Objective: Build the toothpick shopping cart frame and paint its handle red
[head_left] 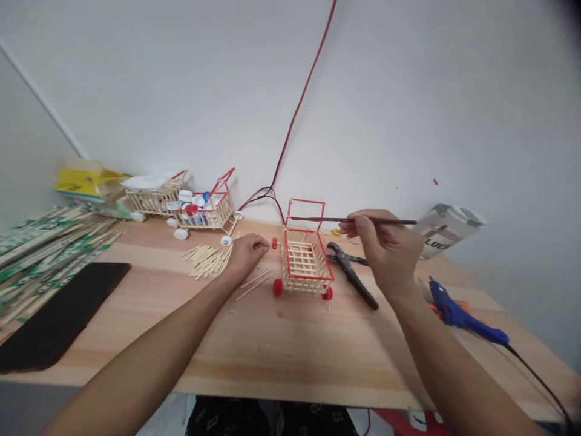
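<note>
A small cart [305, 259] made of pale sticks with red trim and red wheels stands at the middle of the wooden table [281, 345]. My right hand [385, 245] is to its right, fingers pinched on a thin dark brush [318, 219] whose tip reaches the cart's red handle frame. My left hand [247, 251] rests on the table left of the cart, fingers curled, beside a small red wheel [274, 243]. Two loose sticks [253, 284] lie just in front of it.
A pile of cut sticks [209, 259] lies left of my left hand. Finished carts [200, 209] with bottle caps stand at the back left. Black pliers [353, 274] and a blue glue gun [463, 315] lie to the right. Chopstick packets [40, 242] and a black slab [59, 315] are on the left.
</note>
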The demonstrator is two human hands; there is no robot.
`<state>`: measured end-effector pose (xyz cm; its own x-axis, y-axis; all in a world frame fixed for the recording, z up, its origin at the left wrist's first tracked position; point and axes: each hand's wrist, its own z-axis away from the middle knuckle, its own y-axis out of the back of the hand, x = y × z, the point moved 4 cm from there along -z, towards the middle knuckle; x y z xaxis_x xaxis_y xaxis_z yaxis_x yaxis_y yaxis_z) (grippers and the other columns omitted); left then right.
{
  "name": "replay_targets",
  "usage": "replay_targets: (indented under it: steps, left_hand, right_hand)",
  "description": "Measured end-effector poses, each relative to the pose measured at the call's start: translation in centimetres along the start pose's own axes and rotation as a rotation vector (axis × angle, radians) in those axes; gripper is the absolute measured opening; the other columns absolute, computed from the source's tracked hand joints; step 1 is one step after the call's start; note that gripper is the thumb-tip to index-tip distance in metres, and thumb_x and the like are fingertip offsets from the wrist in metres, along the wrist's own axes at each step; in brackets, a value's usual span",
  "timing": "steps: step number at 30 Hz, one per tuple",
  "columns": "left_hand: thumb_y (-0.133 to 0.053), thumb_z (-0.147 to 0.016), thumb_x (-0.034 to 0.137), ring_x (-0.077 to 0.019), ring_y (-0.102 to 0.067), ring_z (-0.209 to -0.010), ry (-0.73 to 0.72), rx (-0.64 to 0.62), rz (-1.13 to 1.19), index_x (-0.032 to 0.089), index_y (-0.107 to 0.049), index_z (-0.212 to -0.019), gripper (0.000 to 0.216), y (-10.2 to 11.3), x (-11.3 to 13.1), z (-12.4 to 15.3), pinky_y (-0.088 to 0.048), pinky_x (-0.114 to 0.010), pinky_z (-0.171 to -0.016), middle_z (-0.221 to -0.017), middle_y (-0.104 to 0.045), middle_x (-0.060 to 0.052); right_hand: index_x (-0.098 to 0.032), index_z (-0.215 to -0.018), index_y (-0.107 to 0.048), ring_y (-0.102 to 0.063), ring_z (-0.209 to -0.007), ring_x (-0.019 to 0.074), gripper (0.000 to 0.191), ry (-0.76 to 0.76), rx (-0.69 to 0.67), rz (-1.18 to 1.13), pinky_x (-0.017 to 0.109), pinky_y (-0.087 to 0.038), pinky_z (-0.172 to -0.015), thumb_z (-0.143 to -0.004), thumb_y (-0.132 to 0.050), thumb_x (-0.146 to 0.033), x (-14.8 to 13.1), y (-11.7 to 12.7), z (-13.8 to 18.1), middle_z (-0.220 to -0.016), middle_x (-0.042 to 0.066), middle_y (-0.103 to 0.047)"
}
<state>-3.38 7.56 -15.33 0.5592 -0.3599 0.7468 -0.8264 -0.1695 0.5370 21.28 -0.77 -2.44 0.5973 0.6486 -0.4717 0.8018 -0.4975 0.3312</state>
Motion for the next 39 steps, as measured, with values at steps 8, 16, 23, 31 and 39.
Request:
replay_targets:
  steps: [8, 16, 23, 31, 39]
  left_hand:
    - [-0.061, -0.073, 0.01, -0.0159, -0.062, -0.075, -0.004, 0.004, 0.047, 0.016, -0.072, -0.076, 0.013, -0.3, -0.6, 0.0, -0.045, -0.027, -0.071, -0.078, -0.07, -0.003]
    - [-0.062, -0.074, 0.01, -0.0161, -0.062, -0.075, -0.012, 0.011, 0.018, 0.016, -0.072, -0.076, 0.012, -0.2, -0.4, 0.0, -0.045, -0.027, -0.071, -0.077, -0.069, -0.003]
    - [-0.062, -0.074, 0.009, -0.0163, -0.062, -0.075, -0.019, 0.003, -0.001, 0.016, -0.072, -0.076, 0.013, 0.0, -0.1, 0.0, -0.044, -0.027, -0.071, -0.078, -0.07, -0.003]
    - [-0.061, -0.074, 0.011, -0.0162, -0.063, -0.076, -0.019, 0.012, 0.031, 0.017, -0.072, -0.077, 0.013, -0.2, -0.4, 0.0, -0.046, -0.027, -0.071, -0.078, -0.07, -0.003]
    - [-0.062, -0.073, 0.009, -0.0165, -0.063, -0.076, 0.002, 0.008, 0.035, 0.016, -0.072, -0.076, 0.013, -0.2, -0.2, 0.1, -0.045, -0.027, -0.071, -0.078, -0.07, -0.003]
  right_hand:
    - [-0.019, -0.089, -0.068, -0.072, -0.073, 0.0162, 0.022, -0.015, -0.045, 0.016, 0.027, -0.059, -0.062, -0.093, -0.053, -0.034, -0.1, -1.7, -0.8, -0.083, 0.004, -0.074]
    - [-0.019, -0.087, -0.067, -0.071, -0.066, 0.0155, 0.02, 0.048, 0.067, -0.03, 0.029, -0.061, -0.061, -0.093, -0.055, -0.033, -1.0, -1.1, -1.6, -0.078, 0.003, -0.071]
    - [-0.019, -0.088, -0.067, -0.07, -0.067, 0.0147, 0.022, 0.043, 0.115, -0.068, 0.029, -0.061, -0.059, -0.093, -0.054, -0.036, -0.6, -1.7, -2.4, -0.079, 0.002, -0.07]
    - [-0.02, -0.087, -0.066, -0.071, -0.067, 0.0156, 0.022, 0.062, 0.117, -0.034, 0.029, -0.061, -0.059, -0.093, -0.053, -0.037, -0.8, -1.7, -2.5, -0.08, 0.003, -0.07]
    - [-0.019, -0.086, -0.067, -0.071, -0.069, 0.0158, 0.022, 0.028, 0.026, -0.007, 0.028, -0.059, -0.06, -0.093, -0.054, -0.036, -0.8, -1.2, -1.3, -0.08, 0.003, -0.072]
